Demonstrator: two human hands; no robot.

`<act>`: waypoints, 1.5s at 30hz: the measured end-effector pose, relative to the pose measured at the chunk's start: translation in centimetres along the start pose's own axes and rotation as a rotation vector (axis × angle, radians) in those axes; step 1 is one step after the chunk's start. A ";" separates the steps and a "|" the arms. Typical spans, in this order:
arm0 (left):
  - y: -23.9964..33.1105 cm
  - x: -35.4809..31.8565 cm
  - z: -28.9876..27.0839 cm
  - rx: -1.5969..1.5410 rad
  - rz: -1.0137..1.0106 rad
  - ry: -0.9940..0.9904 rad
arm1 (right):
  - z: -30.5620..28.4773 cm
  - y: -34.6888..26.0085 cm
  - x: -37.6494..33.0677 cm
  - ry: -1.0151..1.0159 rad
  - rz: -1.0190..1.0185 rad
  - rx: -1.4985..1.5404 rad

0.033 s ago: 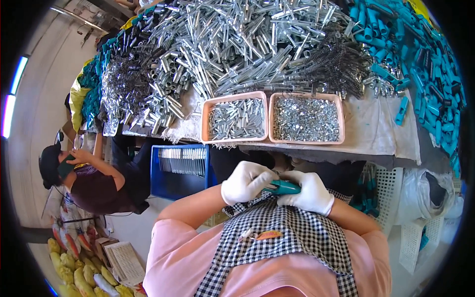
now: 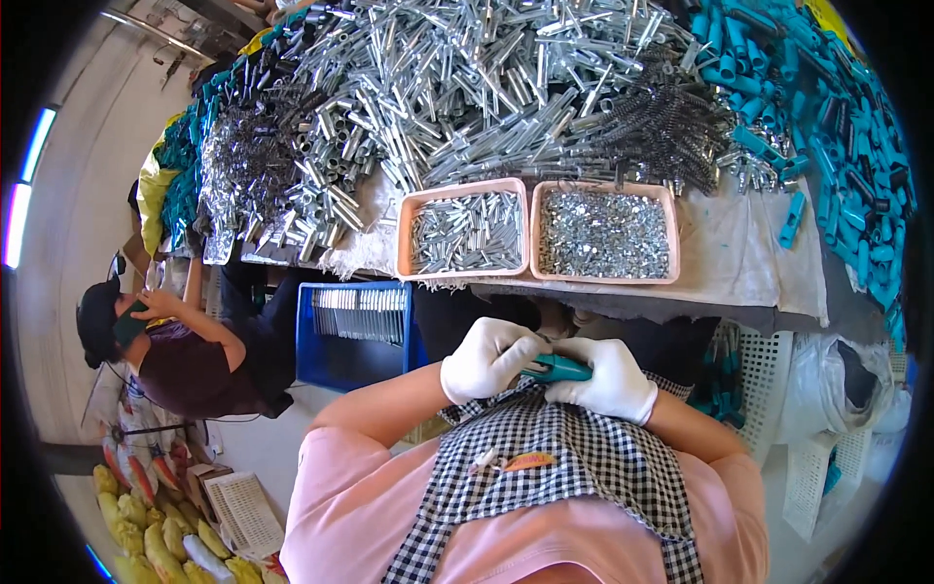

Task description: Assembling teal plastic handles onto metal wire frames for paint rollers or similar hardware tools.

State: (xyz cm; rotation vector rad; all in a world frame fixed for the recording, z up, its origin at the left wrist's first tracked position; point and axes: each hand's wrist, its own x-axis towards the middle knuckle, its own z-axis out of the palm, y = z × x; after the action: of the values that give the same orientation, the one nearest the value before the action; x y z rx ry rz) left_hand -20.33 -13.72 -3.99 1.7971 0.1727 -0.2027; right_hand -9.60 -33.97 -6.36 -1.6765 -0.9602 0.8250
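My left hand, in a white glove, is closed, with its thumb and fingers pinched at the left end of a teal plastic handle. Around the handle's right end wraps my right hand, gloved in white too. Both hands meet in front of my checked apron, below the table's near edge. Gloved fingers cover much of the handle, so anything small between the fingertips is hidden. Ahead on the table stand two pink trays: the left tray holds short metal pins, the right tray small shiny metal pieces.
Metal tubes and rods are heaped across the table, with dark springs beside them. Teal handles pile up at the right. A blue crate with metal strips stands below the table, near a seated person at the left.
My left hand has shifted very slightly to the right. The grip of both hands on the teal handle looks the same.
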 end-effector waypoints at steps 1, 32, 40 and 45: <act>-0.2 0.3 0.3 -0.009 -0.003 0.012 | -0.1 0.1 0.1 -0.018 0.014 0.037; 2.3 3.2 -1.4 0.633 0.688 0.227 | -1.5 0.1 0.4 0.230 -0.117 -0.363; -0.8 2.4 1.1 0.561 0.663 0.138 | -0.8 0.0 -0.4 0.214 -0.156 -0.449; -0.9 2.4 1.6 0.734 0.769 -0.007 | -1.2 0.0 -0.9 0.141 -0.184 -0.575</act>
State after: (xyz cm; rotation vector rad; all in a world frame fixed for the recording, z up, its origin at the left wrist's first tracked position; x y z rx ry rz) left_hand -18.22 -15.07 -5.76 2.4412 -0.6787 0.3225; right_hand -8.95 -35.33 -5.97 -2.0543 -1.3101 0.3111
